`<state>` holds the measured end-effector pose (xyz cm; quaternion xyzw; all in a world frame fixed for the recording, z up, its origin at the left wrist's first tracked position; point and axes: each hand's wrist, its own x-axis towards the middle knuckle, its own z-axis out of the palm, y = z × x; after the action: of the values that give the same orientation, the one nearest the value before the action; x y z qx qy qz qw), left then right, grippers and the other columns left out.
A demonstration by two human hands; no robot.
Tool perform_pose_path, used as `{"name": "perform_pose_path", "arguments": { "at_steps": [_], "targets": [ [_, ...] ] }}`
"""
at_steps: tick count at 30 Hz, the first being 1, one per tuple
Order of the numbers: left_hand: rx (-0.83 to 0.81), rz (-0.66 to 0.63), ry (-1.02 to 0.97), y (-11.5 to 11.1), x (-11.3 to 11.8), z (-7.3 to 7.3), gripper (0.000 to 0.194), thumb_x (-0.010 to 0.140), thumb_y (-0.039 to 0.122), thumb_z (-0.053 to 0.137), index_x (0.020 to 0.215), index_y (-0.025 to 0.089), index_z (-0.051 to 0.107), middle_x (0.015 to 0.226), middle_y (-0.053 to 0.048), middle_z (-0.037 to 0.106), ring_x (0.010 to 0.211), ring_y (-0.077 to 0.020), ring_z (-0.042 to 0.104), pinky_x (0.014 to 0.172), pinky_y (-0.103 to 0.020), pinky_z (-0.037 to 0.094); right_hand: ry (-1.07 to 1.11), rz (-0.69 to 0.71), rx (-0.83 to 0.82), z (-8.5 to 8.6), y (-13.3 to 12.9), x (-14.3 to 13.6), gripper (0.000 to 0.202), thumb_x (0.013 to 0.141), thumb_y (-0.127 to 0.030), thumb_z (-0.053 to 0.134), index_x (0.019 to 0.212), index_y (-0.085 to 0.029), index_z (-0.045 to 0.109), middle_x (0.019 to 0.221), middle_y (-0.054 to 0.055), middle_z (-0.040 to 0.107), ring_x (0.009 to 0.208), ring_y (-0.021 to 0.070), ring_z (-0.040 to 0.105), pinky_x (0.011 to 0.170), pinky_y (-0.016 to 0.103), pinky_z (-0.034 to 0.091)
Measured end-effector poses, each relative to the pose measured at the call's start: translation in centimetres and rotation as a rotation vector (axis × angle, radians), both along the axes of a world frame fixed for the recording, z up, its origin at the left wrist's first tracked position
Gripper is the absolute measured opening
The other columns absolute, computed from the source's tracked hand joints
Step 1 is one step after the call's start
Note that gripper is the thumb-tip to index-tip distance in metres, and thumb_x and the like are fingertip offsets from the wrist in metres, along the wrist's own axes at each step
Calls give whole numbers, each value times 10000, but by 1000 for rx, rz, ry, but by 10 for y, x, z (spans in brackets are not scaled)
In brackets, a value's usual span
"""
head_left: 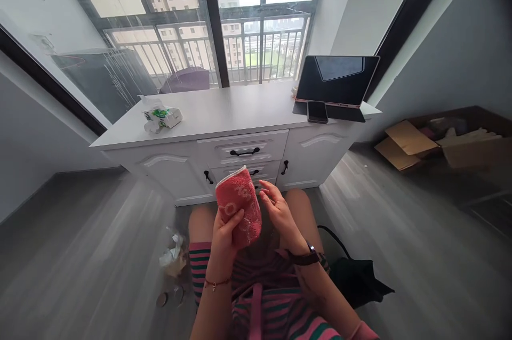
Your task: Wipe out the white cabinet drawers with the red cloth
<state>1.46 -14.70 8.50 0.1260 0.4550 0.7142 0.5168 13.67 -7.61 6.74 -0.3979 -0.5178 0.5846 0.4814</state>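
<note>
A red cloth [242, 196] with a pale pattern and a white edge is folded into a small pad above my lap. My left hand [226, 231] grips its lower left side, the thumb lying across the front. Just right of the cloth is my right hand [279, 212], fingers apart and slightly curled, with nothing visible in it. A small gap shows between those fingertips and the cloth's right edge.
Ahead is a white cabinet [240, 111] bearing a tissue pack [163, 118], a phone [317, 112] and a propped tablet [338, 80]. An open cardboard box [472, 148] stands right; a black bag [356, 278] and plastic wrapping [174, 256] lie on the floor.
</note>
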Motion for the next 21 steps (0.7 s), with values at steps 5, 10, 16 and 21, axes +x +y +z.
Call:
{"name": "perform_pose_path", "arguments": {
  "at_steps": [5,10,16,21],
  "targets": [
    [5,-84,86,0,-3,-4,595,540,237,840,1088,223,610,1021,-57,717,934,-270,681,823,-369,538,170,303,-81,3,-13,-4,529,772,-505,675,1228,-250,591,1258,50,607,1162,228,541,970,352,432],
    [36,-94,194,5,-6,-5,493,602,258,809,1038,251,581,981,-14,674,917,-209,655,804,-284,525,207,313,-202,5,-22,-6,490,713,-405,761,1145,-216,630,1119,41,664,1037,218,595,897,324,461],
    [54,-70,141,6,-1,-4,642,648,251,792,1207,282,476,1213,-54,616,1144,-239,589,949,-338,482,298,260,-256,15,-13,-3,403,701,-383,766,1054,-217,660,1009,29,683,953,206,612,833,314,482],
    [-109,-297,-386,5,-3,-20,405,704,294,745,1057,121,647,1027,-159,715,1099,-325,629,986,-420,474,154,448,-148,34,-6,0,396,727,-356,740,1088,-216,658,1087,40,675,1036,221,601,913,340,453]
  ]
}}
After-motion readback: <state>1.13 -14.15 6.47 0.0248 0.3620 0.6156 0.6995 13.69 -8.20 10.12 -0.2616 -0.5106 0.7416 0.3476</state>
